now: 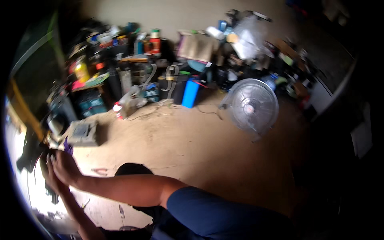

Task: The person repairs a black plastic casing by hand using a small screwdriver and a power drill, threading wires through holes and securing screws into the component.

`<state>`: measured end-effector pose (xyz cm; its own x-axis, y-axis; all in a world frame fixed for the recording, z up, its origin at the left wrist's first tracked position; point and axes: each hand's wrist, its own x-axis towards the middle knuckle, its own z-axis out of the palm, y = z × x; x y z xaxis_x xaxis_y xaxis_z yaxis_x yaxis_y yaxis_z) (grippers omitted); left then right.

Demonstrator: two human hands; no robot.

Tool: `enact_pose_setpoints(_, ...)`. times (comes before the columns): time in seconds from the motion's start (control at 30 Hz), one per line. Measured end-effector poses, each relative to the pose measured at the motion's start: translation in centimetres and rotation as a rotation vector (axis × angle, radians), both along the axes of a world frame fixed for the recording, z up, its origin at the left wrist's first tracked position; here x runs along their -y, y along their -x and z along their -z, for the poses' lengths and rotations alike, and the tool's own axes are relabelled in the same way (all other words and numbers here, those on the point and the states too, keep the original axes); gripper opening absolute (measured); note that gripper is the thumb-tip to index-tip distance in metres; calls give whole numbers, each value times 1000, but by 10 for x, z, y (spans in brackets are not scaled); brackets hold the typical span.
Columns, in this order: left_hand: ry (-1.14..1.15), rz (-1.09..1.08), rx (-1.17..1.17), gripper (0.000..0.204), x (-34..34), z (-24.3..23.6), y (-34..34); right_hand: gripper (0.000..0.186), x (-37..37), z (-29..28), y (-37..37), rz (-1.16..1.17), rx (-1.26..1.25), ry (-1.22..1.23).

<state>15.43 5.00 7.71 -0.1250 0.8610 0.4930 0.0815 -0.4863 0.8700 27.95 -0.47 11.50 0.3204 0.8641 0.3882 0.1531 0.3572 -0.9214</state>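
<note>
Both my hands are close together at the far left of the head view. My right arm, in a dark blue sleeve, reaches across to the left, and my right hand [66, 166] has its fingers bent inward. Just beside it, my left hand [51, 176] is raised with its fingers curled against the right one. A dark object [47, 151] shows at their fingertips, too blurred and shaded to name. Close to the hands is a small purple item [68, 146]. A pair of pliers with reddish handles [100, 171] lies on the floor to the right.
A grey, boxy block [83, 133] rests on the floor beyond my hands. Farther back stand a red-and-white bottle [119, 111], a blue upright box [190, 93] and a round floor fan [250, 107]. Cluttered shelves and piled goods line the wall.
</note>
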Motion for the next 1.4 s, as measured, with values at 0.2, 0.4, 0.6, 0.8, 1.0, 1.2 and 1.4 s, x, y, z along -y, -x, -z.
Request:
enact_pose_setpoints(0.2,-11,-246,-212,42,45,-24,-43,23,14,0,-27,-187,-94,-36)
enact_pose_setpoints(0.4,-16,-35,128,33,58,-48,-40,24,33,-46,-29,-343,-331,78)
enact_pose_setpoints(0.6,113,-6,199,33,57,-43,-51,27,26,-32,-44,-397,-468,172)
enact_pose_setpoints(0.8,183,109,369,32,62,-45,-50,27,28,-34,-47,-354,-294,185)
enact_pose_setpoints(1.0,261,203,565,27,69,-56,-49,26,30,-32,-41,-370,-244,119)
enact_pose_setpoints(1.2,262,213,612,30,66,-53,-42,27,35,-37,-36,-390,-191,90)
enact_pose_setpoints(1.4,348,289,724,33,66,-50,-34,26,34,-36,-38,-361,31,-46)
